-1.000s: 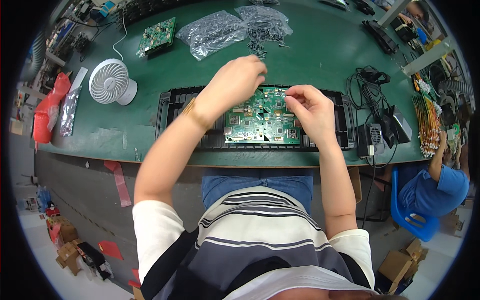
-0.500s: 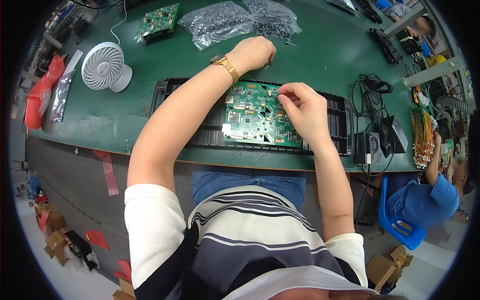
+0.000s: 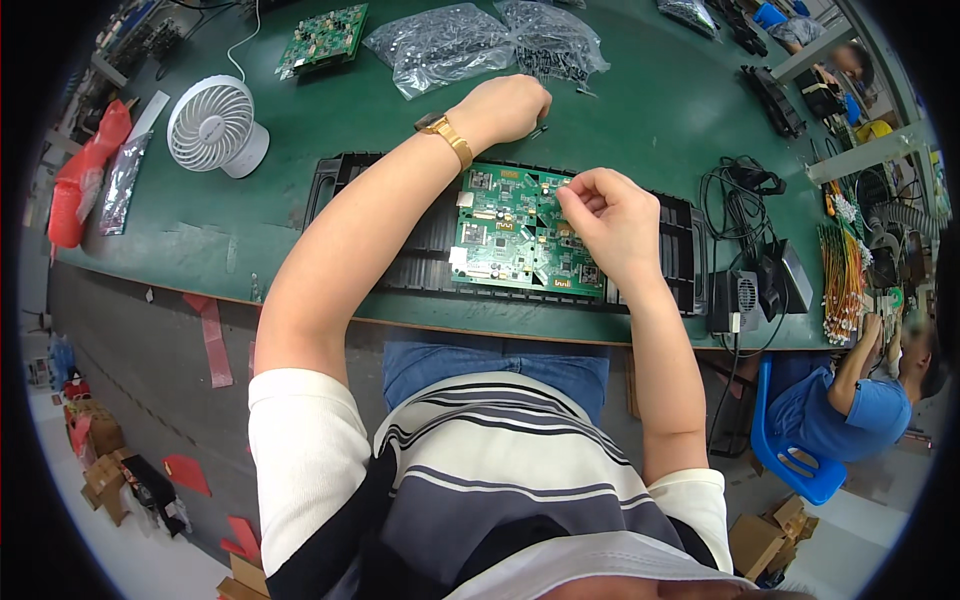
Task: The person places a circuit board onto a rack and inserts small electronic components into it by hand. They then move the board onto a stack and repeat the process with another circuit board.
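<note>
While the left hand (image 3: pixel 512 108) reaches across the green counter (image 3: pixel 640 130), just beyond the slotted black tray (image 3: pixel 675 245), the right hand (image 3: pixel 615 215) stays low over the upper right part of the green circuit board (image 3: pixel 515 240). That board lies flat in the tray, straight in front of the seated person. From where I stand, the right grip has thumb and forefinger pressed together at the board's surface; whether a tiny part sits between them I cannot tell. The left fingers curl downward beside a small dark piece (image 3: pixel 541 131), their tips hidden, so I cannot tell whether that grip pinches it.

As for progress, the board already carries chips and pale connectors along its left edge, and I would call the work partway along. Plenty looks left to draw on: many small dark parts (image 3: pixel 555 68) show at the clear plastic bag (image 3: pixel 545 25) farther back. Which spots on the board are unfilled is too small to make out.
</note>
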Tool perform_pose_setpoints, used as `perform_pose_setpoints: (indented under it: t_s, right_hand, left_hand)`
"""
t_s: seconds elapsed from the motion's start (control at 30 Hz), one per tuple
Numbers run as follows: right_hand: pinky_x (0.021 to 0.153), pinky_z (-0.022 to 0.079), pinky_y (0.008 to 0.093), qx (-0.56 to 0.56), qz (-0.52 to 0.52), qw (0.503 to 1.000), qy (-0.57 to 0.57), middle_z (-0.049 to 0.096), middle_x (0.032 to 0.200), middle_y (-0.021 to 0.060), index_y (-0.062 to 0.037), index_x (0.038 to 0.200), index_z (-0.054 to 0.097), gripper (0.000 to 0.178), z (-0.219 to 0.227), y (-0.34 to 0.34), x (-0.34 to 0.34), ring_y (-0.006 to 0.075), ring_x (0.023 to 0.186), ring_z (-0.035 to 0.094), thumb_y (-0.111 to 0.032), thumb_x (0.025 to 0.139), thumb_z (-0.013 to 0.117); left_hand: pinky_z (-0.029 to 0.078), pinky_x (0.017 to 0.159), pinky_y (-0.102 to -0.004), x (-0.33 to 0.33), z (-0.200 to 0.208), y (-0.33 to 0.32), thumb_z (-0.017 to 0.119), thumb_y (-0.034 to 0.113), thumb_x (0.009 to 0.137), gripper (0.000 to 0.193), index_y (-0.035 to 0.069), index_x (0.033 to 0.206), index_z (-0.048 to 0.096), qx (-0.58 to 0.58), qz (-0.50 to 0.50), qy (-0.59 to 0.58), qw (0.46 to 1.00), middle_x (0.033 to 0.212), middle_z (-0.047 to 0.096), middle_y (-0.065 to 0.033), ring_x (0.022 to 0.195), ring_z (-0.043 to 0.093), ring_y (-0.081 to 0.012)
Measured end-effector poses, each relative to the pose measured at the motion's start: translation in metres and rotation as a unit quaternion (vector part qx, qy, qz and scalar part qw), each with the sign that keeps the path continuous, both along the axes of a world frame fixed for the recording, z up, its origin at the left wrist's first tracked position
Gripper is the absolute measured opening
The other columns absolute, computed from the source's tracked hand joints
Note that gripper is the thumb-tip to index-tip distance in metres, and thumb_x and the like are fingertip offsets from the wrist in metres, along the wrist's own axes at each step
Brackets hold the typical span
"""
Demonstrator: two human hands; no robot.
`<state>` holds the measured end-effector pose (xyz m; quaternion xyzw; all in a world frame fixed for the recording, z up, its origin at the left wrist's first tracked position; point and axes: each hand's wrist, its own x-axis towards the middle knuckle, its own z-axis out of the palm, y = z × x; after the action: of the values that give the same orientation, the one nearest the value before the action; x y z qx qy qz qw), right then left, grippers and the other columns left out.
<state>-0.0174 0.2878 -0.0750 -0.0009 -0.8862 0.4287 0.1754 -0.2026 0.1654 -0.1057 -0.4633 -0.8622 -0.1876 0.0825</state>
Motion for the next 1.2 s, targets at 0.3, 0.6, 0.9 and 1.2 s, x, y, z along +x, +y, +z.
perform_pose_setpoints:
  t_s: [0.3,0.6,0.9,1.2]
  right_hand:
    - [0.050,0.041,0.0194,0.011,-0.010,1.000,-0.015,0.060,0.066,0.0009,0.0018,0.076,0.066,0.006,-0.001,-0.001,-0.004,0.0070,0.054,0.047,-0.002,0.079,0.069]
    - [0.049,0.041,0.0208,0.020,-0.014,1.000,-0.005,0.060,0.066,0.0021,0.0017,0.076,0.065,0.006,-0.002,0.001,-0.004,0.0084,0.053,0.048,-0.002,0.078,0.070]
    - [0.049,0.042,0.0270,0.041,-0.007,0.999,0.028,0.060,0.068,0.0052,-0.0008,0.074,0.064,0.007,-0.006,0.000,-0.005,0.0141,0.051,0.050,-0.005,0.077,0.068]
    - [0.050,0.043,0.0279,0.038,-0.012,0.999,0.014,0.061,0.068,0.0056,-0.0015,0.073,0.063,0.007,-0.006,0.000,-0.004,0.0155,0.051,0.051,-0.004,0.077,0.068]
  left_hand:
    - [0.050,0.067,-0.0382,0.035,0.037,-0.027,0.058,0.007,0.083,0.008,0.002,0.087,0.063,0.081,0.010,-0.026,0.996,0.082,0.065,-0.0101,0.072,0.060,-0.0301]
    - [0.045,0.059,-0.0265,0.120,0.069,-0.058,0.061,0.000,0.080,0.012,0.001,0.092,0.064,0.149,-0.004,-0.182,0.972,0.082,0.066,-0.0062,0.063,0.056,-0.0155]
    - [0.045,0.064,-0.0220,0.162,0.040,-0.070,0.061,0.000,0.085,0.012,0.001,0.096,0.066,0.243,0.079,-0.312,0.915,0.086,0.067,-0.0043,0.073,0.059,-0.0107]
    - [0.047,0.072,-0.0199,0.163,0.023,-0.071,0.060,0.002,0.089,0.013,0.000,0.100,0.065,0.313,0.107,-0.374,0.867,0.090,0.067,-0.0041,0.079,0.060,-0.0101]
